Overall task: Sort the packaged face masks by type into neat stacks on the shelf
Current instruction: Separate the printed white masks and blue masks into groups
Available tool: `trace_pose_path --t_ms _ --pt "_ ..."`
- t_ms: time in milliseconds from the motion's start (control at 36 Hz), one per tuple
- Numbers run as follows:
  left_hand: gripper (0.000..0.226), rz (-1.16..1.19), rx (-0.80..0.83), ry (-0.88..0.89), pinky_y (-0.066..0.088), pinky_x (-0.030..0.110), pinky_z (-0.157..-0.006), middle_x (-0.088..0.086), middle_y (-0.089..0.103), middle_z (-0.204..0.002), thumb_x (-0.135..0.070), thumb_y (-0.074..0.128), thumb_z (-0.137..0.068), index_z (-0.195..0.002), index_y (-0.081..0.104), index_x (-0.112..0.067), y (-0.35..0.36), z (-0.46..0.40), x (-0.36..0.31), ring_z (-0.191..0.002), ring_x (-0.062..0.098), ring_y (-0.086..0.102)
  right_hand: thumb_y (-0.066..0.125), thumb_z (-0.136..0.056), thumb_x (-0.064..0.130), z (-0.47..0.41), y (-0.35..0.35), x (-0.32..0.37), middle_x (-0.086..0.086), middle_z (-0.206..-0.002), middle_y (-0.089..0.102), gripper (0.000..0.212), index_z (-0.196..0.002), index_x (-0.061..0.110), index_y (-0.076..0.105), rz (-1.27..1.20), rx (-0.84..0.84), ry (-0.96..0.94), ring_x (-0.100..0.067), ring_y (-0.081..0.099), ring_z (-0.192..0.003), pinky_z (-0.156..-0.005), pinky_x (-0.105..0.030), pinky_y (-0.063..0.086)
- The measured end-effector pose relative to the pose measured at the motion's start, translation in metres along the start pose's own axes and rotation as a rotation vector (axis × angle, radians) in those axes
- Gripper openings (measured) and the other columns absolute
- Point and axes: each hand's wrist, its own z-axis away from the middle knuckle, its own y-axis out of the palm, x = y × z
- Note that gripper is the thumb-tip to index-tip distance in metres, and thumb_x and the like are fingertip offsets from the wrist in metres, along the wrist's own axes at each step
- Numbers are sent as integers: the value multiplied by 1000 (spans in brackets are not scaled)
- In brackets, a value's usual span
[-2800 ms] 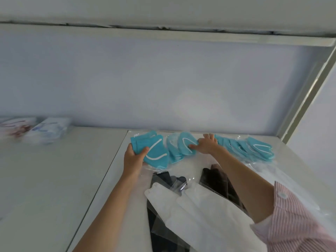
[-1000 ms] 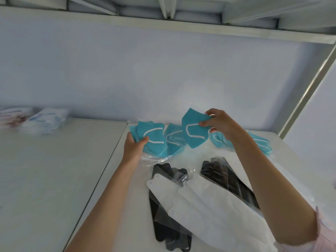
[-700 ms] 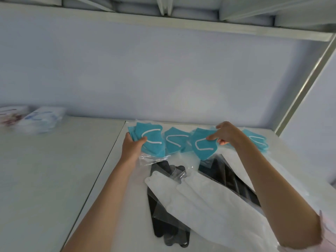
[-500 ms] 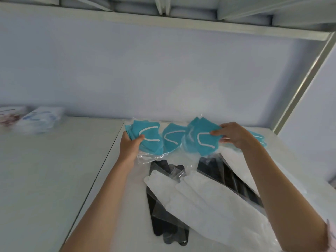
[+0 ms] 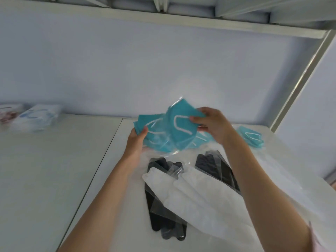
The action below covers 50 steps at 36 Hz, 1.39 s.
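My left hand (image 5: 136,141) grips a fanned bunch of teal packaged masks (image 5: 154,137) by its left edge, lifted a little off the shelf (image 5: 54,179). My right hand (image 5: 211,124) pinches one more teal packaged mask (image 5: 181,124) by its right corner and holds it over the bunch. A few teal masks (image 5: 251,136) lie further right on the shelf. Nearer me lie black packaged masks (image 5: 163,211), (image 5: 218,168) with white packaged masks (image 5: 196,197) across them.
Two stacks of white boxed or bagged masks (image 5: 39,117) sit at the far left against the back wall. An upper shelf (image 5: 163,17) runs overhead, and a metal upright (image 5: 301,77) slants at the right. A seam (image 5: 101,164) splits the shelf surface.
My right hand has picked teal masks from the row on the right and carried them left onto the bunch in my left hand; the latest one now overlaps that bunch.
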Motion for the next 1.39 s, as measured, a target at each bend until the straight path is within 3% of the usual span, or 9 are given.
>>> trace_pose_path --t_ms 167,333,417,556,778,917,1167,1306,1389 --pt "54 42 154 -10 52 41 -95 9 65 -123 -37 69 -83 -128 53 -11 -3 5 1 -113 24 62 79 -74 6 -20 48 -30 -7 -96 63 40 -110 2 61 254 41 8 -18 63 -76 -61 -24 56" --pt "36 63 -123 74 54 25 -74 6 67 -109 -6 67 -86 -121 57 -5 -35 -5 -2 -95 19 66 59 -88 49 -46 48 -50 -10 -125 58 57 -128 8 55 661 -163 77 -27 54 -116 -94 -38 46" --pt "36 7 -292 110 51 23 -72 8 64 -108 -5 69 -85 -118 56 -5 -55 -7 -6 -93 21 62 52 -87 61 -49 44 -64 -19 -149 31 75 -136 5 45 1173 -37 277 -38 26 -139 -110 -50 30" --pt "31 -59 -333 117 50 31 -80 8 62 -105 -5 69 -84 -111 55 -10 -85 -3 -15 -92 22 60 64 -79 61 -52 44 -71 -19 -151 26 85 -140 6 39 1231 59 315 -40 17 -142 -113 -51 24" --pt "33 -116 -288 67 53 33 -81 7 62 -104 -10 70 -85 -113 53 -11 -101 2 -19 -91 22 62 72 -82 6 -48 33 -53 -10 -91 61 21 -95 10 55 327 -110 118 -18 59 -71 -60 -25 51" --pt "22 -109 -156 44 55 30 -74 5 65 -102 -16 65 -90 -110 58 -12 -79 5 -22 -97 27 64 68 -82 -1 -22 40 -27 -9 -89 63 21 -95 11 56 -219 107 59 -20 60 -77 -77 -30 55" --pt "38 109 131 -47 58 29 -73 9 68 -115 -5 65 -86 -123 55 -9 -57 13 -29 -101 23 66 82 -73 26 -9 110 -31 1 -84 53 53 -113 18 49 199 -81 4 -16 54 -63 -53 -28 48" --pt "45 30 -25 21 53 40 -91 11 65 -118 -6 70 -84 -125 53 -8 -89 -1 -33 -109 28 63 57 -90 45 -29 94 -49 -6 -113 59 50 -127 13 52 620 -347 31 -24 55 -106 -84 -34 44" --pt "49 31 -54 32 53 41 -92 10 64 -120 -7 71 -82 -127 52 -8 -105 -4 -37 -110 27 62 52 -89 55 -36 85 -65 -17 -138 43 66 -132 6 48 1076 -180 180 -34 37 -130 -103 -43 36"
